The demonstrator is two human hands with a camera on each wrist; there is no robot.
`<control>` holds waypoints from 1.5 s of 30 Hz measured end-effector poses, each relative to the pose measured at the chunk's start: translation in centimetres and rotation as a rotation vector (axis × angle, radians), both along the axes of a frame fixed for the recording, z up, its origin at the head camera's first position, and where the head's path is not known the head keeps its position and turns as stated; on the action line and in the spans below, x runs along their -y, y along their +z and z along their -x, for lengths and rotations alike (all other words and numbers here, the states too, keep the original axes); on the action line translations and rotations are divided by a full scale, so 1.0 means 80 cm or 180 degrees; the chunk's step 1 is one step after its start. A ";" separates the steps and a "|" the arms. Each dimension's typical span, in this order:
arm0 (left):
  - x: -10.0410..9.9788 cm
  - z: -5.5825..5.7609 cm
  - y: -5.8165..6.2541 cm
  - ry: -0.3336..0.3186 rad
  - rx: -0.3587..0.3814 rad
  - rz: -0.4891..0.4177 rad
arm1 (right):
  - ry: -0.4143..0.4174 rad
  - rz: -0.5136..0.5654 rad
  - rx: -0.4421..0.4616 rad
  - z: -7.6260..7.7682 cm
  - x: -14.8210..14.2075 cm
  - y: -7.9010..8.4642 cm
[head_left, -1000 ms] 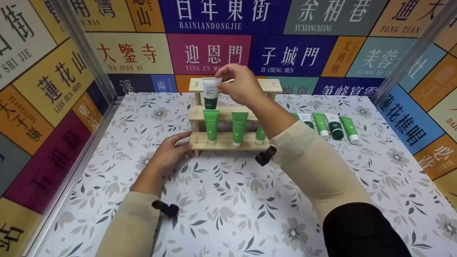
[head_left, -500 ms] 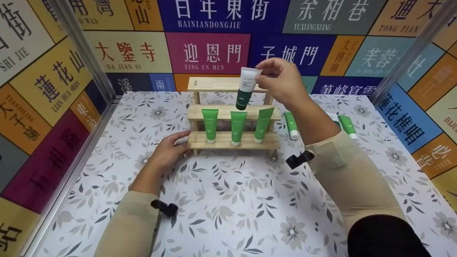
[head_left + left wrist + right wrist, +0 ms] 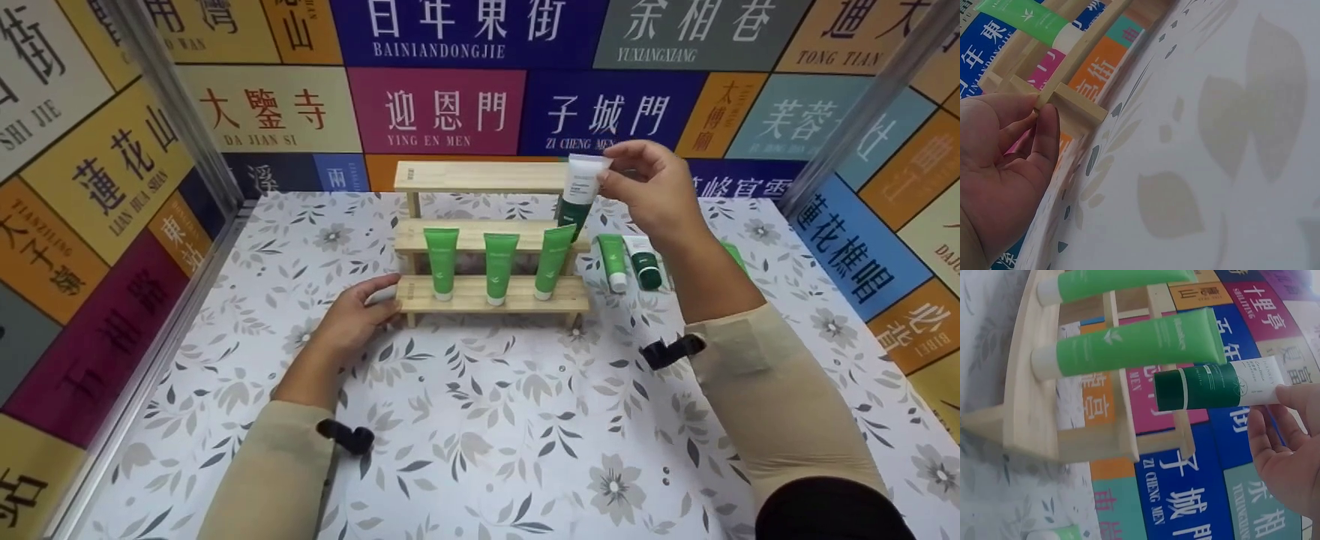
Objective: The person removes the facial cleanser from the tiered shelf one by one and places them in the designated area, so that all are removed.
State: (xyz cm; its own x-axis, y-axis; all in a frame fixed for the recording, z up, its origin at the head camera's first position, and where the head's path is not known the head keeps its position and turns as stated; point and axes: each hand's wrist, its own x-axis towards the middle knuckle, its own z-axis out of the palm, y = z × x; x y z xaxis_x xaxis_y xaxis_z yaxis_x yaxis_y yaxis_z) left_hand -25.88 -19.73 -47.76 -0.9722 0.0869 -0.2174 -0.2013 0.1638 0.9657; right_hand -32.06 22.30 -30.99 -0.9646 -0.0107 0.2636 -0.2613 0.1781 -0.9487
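Note:
My right hand [image 3: 652, 191] pinches the white crimped end of a white and dark green squeeze tube [image 3: 580, 199], cap down. The tube is over the right end of the wooden tiered rack [image 3: 487, 238], behind the rightmost green tube; I cannot tell whether its cap touches the middle step. Three light green tubes stand caps down on the rack's bottom step: a left one [image 3: 442, 262], a middle one [image 3: 498, 266] and a tilted right one [image 3: 553, 262]. My left hand [image 3: 1010, 157] pinches the left end of the bottom step between thumb and fingers.
Right of the rack lie a green tube [image 3: 612, 261] and a white and dark green tube [image 3: 643, 262]. Part of another green tube [image 3: 735, 256] shows past my right forearm, which hides what lies between. A colourful lettered wall [image 3: 439, 109] rises behind the flower-patterned table [image 3: 480, 435].
My right hand has carried the white and dark green tube rightward along the rack, from the left end past the middle to the right end. The left hand keeps its place.

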 end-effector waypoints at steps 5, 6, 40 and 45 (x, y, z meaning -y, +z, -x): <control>-0.003 -0.001 0.002 -0.0009 0.0000 0.0021 | -0.0151 0.0325 0.0047 -0.005 -0.029 -0.020; -0.003 -0.001 0.002 -0.0023 -0.0013 0.0013 | -0.0174 0.0432 0.0040 -0.007 -0.034 -0.024; -0.001 -0.002 0.001 0.0006 -0.0012 -0.0106 | 0.0256 0.1203 0.0916 -0.036 -0.099 -0.157; -0.003 0.000 0.003 0.0020 0.0043 -0.0235 | 0.0454 0.1265 0.1331 -0.028 -0.110 -0.169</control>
